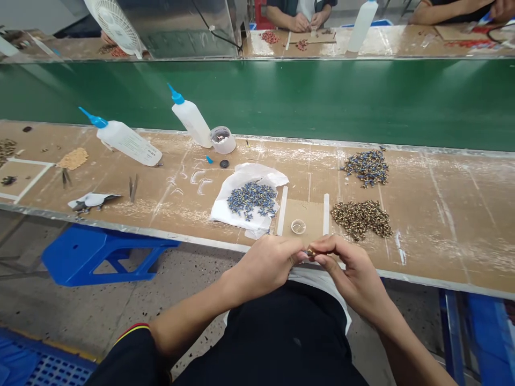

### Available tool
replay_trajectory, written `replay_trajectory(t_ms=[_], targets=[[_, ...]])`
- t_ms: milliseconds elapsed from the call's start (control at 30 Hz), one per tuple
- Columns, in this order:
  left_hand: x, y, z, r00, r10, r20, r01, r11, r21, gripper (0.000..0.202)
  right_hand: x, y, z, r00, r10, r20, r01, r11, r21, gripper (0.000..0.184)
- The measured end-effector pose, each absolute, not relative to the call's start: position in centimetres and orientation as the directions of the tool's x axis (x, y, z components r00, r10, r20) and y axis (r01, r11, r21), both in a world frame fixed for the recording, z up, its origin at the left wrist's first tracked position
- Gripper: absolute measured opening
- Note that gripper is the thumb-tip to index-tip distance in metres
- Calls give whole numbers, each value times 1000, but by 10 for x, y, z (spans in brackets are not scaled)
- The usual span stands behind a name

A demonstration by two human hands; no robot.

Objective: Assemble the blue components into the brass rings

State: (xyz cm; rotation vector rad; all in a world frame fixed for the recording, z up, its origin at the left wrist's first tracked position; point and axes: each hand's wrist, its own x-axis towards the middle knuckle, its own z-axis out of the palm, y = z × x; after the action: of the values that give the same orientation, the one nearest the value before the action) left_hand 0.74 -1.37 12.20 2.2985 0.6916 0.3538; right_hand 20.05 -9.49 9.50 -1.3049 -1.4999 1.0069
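My left hand (267,264) and my right hand (351,268) meet at the near edge of the workbench (442,214), fingers pinched together on a tiny brownish part (310,252) held between them. Just beyond the fingertips lies a small clear cap (298,227) on a cardboard pad (308,214). A pile of blue-grey small parts (252,198) rests on white paper to the left of the pad. A heap of brown-gold small parts (361,218) sits to the right, and a second blue-grey heap (367,166) lies farther back.
Two white squeeze bottles with blue nozzles (127,141) (191,118) lie and lean at the back left, beside a small white tub (222,140). Tweezers (133,187) lie left. A green conveyor belt (281,96) runs behind. A blue stool (96,254) stands below. Other people's hands (306,21) work opposite.
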Motion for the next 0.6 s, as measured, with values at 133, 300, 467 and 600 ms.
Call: replay_trajectory(t_ms=[133, 300, 467, 600], targets=[[10, -12, 119, 841, 540, -11, 347, -523, 778, 28, 212, -100, 100, -75, 986, 146, 297, 162, -941, 19], [12, -20, 115, 823, 567, 39, 356, -568, 742, 24, 205, -104, 100, -9, 999, 35, 244, 36, -969, 11], [12, -25, 115, 813, 575, 90, 362, -622, 695, 18, 193, -105, 89, 68, 997, -48, 46, -52, -998, 6], [11, -22, 115, 802, 589, 105, 361, -616, 700, 20, 190, -107, 82, 140, 990, -20, -14, -18, -1000, 7]])
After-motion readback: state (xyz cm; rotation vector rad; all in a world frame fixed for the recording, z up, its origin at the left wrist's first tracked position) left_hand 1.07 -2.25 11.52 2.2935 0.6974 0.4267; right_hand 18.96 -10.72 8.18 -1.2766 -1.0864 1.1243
